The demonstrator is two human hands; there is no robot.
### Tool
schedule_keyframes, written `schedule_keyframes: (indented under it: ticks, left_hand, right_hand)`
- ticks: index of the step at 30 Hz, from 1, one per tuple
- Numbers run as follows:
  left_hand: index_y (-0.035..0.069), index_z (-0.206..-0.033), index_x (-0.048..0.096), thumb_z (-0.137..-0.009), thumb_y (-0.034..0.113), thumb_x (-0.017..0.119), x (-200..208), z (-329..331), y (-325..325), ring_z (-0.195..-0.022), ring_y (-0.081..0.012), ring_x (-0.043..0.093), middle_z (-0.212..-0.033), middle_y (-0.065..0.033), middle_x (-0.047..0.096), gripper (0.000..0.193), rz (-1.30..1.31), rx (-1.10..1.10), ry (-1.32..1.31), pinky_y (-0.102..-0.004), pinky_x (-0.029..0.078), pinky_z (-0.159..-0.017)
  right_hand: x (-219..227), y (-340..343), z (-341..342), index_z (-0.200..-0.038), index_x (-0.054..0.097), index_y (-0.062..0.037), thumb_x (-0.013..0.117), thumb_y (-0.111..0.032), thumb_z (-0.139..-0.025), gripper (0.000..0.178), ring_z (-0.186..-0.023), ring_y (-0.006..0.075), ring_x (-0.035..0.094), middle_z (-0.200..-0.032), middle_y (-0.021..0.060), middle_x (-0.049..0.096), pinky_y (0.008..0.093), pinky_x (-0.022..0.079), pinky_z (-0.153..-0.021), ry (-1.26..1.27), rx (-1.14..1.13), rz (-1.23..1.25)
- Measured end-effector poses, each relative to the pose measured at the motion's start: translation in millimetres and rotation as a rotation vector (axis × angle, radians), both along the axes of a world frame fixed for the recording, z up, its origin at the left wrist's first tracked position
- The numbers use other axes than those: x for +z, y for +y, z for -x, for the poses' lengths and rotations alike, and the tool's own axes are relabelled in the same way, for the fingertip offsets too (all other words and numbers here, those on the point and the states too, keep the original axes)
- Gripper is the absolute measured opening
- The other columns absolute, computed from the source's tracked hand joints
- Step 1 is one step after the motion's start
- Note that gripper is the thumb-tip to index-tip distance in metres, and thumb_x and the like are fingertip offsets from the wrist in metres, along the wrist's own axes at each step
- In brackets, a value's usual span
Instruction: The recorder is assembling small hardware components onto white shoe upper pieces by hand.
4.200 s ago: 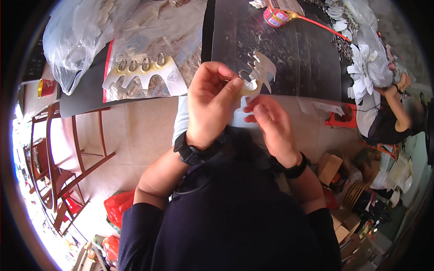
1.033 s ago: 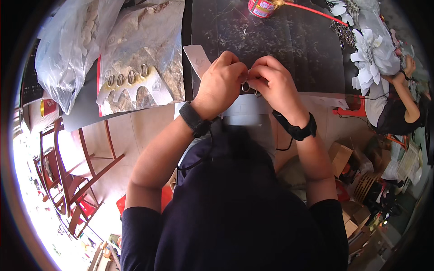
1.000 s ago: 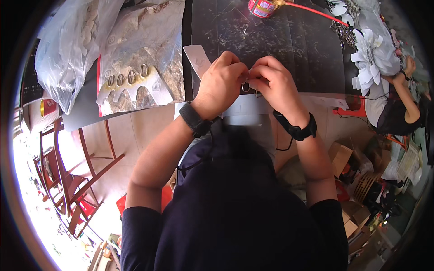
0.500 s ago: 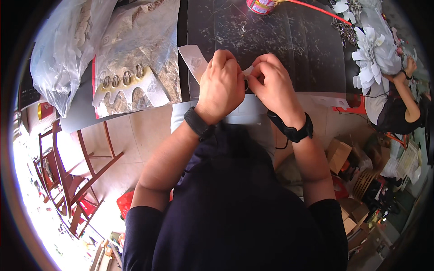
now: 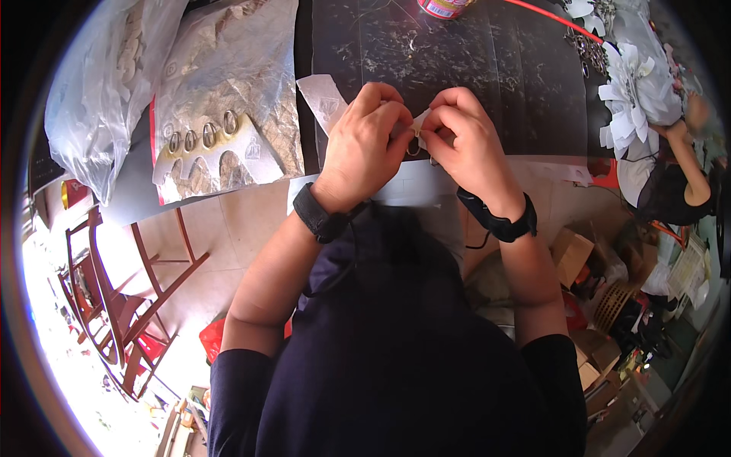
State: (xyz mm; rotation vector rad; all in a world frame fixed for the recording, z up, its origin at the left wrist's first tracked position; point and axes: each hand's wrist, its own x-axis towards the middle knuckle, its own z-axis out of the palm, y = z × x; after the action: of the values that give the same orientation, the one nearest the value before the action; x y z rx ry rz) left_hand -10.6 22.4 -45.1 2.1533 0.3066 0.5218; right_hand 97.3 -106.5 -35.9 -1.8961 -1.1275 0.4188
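Observation:
My left hand (image 5: 367,145) and my right hand (image 5: 470,141) meet over the near edge of the dark table mat. Both are closed, thumb and fingers pinching a white strip (image 5: 324,100) of paper-like material. Its printed end sticks out left of my left hand, and a small piece shows between my fingertips. Below the pinched spot hangs a small metal ring (image 5: 413,149); how it joins the strip is hidden by my fingers. To the left, a white sheet (image 5: 255,156) with scalloped cutouts carries several oval metal rings (image 5: 209,135) along its upper edge.
A clear plastic bag (image 5: 99,91) and crinkled film (image 5: 228,46) cover the left side. Pale scraps dot the dark mat (image 5: 495,84). At the far edge are a pink can (image 5: 442,7) and red tube (image 5: 556,19). White flower shapes (image 5: 632,80) and another person's arm (image 5: 689,164) are right.
My hands have drawn slightly apart at the fingertips, so the metal ring and the bit of strip between them show more clearly. The view has shifted a little.

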Motion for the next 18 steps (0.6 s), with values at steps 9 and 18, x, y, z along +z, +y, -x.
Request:
schedule_keyframes:
  ticks: [9,18]
  left_hand:
    - [0.002,-0.074,0.057,-0.069,0.001,0.064,-3.6,-2.6,-6.1,-0.077,-0.025,0.058,-0.097,-0.009,0.055,0.009,-0.117,0.074,-0.006,-0.0346,0.047,-0.066]
    - [0.003,-0.07,0.054,-0.068,0.001,0.061,-5.0,-6.9,-14.2,-0.08,-0.0272,0.057,-0.095,-0.009,0.055,0.007,-0.16,0.187,0.034,-0.0363,0.047,-0.069]
  right_hand:
    - [1.2,1.0,6.2,-0.075,0.054,0.0042,0.062,0.004,-0.072,0.008,-0.075,0.0267,0.057,-0.098,0.0132,0.049,0.034,0.049,-0.066,-0.098,-0.058,0.053]
    - [-3.0,1.9,10.6,-0.074,0.053,0.0053,0.062,0.004,-0.07,0.01,-0.079,0.0299,0.056,-0.098,0.0169,0.047,0.0355,0.048,-0.071,-0.238,-0.096,0.103]
